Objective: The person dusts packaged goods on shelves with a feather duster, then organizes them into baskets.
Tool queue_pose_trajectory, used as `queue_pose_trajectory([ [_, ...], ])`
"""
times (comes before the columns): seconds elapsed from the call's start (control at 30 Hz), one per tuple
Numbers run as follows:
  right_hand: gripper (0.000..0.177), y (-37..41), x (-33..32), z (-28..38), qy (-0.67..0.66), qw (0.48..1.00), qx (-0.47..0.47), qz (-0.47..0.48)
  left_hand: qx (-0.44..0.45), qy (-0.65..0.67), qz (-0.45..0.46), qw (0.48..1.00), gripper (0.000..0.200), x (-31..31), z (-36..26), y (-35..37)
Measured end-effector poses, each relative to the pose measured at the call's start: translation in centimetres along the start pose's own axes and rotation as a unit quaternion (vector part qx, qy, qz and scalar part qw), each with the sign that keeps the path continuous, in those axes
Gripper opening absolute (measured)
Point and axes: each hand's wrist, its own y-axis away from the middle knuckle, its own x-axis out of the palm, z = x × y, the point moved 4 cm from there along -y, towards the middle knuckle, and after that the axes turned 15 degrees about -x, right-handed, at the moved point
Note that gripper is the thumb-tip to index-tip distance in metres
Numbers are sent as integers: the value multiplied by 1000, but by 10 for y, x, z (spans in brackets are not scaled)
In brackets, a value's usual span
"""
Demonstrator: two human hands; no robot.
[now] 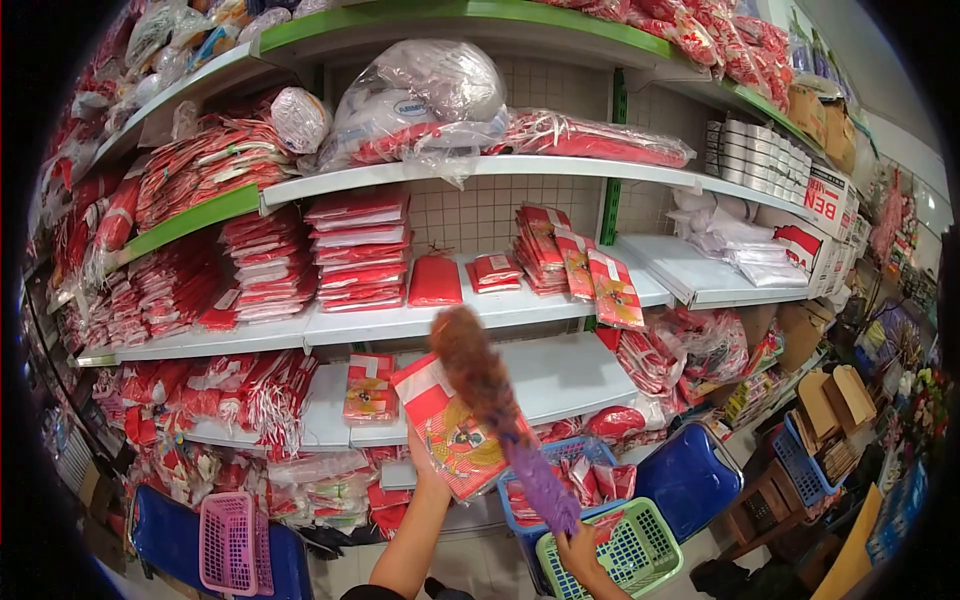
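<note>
My left hand [430, 472] is closed on the lower left edge of a flat red-and-white packet [424, 392] with a yellow printed emblem. In my right hand [577, 552] is the lower end of a feather duster [478, 375], brown at its blurred tip and purple toward my fingers. The duster crosses in front of the packet and hides its right part. A similar packet [370, 388] stands on the lower shelf [560, 372], just left of the one I hold.
Stacks of red-and-white packets [362, 250] fill the middle shelf [385, 325]. Below are a blue basket [590, 450] with red packets, a green basket [648, 530], a pink basket [228, 540] and blue chairs [690, 475]. A large plastic bag [420, 95] sits higher up.
</note>
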Motion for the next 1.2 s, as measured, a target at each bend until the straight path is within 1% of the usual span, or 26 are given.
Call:
queue_pose_trajectory([
  [0.07, 27, 4, 0, 0, 34, 998, -46, 29, -36, 5, 269, 962, 50, -19, 4, -13],
  [0.13, 26, -7, -10, 23, 58, 987, -134, 64, -63, 29, 419, 905, 46, -58, 7, -31],
  [0.2, 26, -9, -18, 23, 70, 992, -100, 37, -83, 71, 463, 880, 44, -36, 9, -29],
  [0.23, 26, -10, -21, 22, 75, 993, -83, 25, -47, 57, 255, 964, 46, -41, 16, -35],
  [0.27, 27, -10, -22, 14, 52, 998, -38, 6, -40, 20, 28, 999, 47, 11, 24, -5],
  [0.3, 27, -9, -19, 5, 28, 1000, 7, -11, -57, -13, 87, 994, 51, 3, 23, -8],
  [0.33, 27, -8, -19, -2, 5, 998, 52, -29, -48, -27, 86, 995, 52, 6, 26, -10],
  [0.37, 26, -9, -19, 8, 28, 999, 18, -13, -39, -40, 86, 995, 53, 10, 28, -13],
  [0.43, 26, -12, -22, 35, 73, 996, -49, 17, -92, 13, 328, 940, 54, -27, 31, -43],
  [0.47, 24, -14, -23, 35, 78, 991, -103, 38, -48, -31, 183, 982, 53, -29, 36, -31],
  [0.5, 26, -16, -27, 26, 79, 994, -62, 35, -2, -74, 32, 997, 51, -30, 39, -17],
  [0.57, 29, -20, -32, 12, 78, 996, 20, 30, -57, -45, 224, 972, 51, -8, 41, -24],
  [0.63, 31, -29, -41, 17, 30, 999, 17, -20, -53, -65, 85, 993, 51, 9, 52, -8],
  [0.67, 32, -32, -45, 19, 6, 999, 14, -46, -80, -46, 124, 988, 51, 2, 55, -11],
  [0.7, 31, -29, -41, 22, 32, 999, -17, -9, -107, -28, 164, 980, 52, -16, 57, -21],
  [0.73, 30, -22, -37, 27, 59, 997, -48, 27, -130, -57, 366, 920, 53, -32, 55, -31],
  [0.77, 29, -16, -35, 32, 85, 991, -77, 64, -53, -92, 220, 970, 53, -126, 63, -86],
  [0.8, 25, -14, -39, 38, 90, 988, -106, 74, 3, -141, 55, 988, 52, -218, 70, -135],
  [0.87, 25, -13, -47, 27, 79, 995, -51, 42, -12, -159, 108, 981, 54, -41, 51, -31],
  [0.9, 25, -10, -49, 22, 72, 997, -22, 27, -61, -23, 199, 978, 54, -20, 48, -25],
  [0.93, 25, -3, -44, 11, 83, 996, -15, 4, -55, -75, 156, 983, 54, -11, 51, -18],
  [0.97, 25, -1, -42, 9, 95, 995, -9, -20, -41, -66, 101, 992, 53, -3, 51, -12],
  [1.0, 25, 0, -43, 8, 107, 993, -3, -44, -59, -44, 150, 986, 53, -8, 51, -18],
  [1.1, 23, 21, -37, 18, 73, 993, -72, 51, -115, -13, 253, 961, 54, -13, 51, -29],
  [1.13, 17, 23, -39, 22, 68, 992, -105, 21, -133, -6, 279, 951, 54, -12, 52, -30],
  [1.2, 22, 30, -42, 9, 69, 996, -47, -14, -165, 6, 331, 929, 54, 3, 53, -25],
])
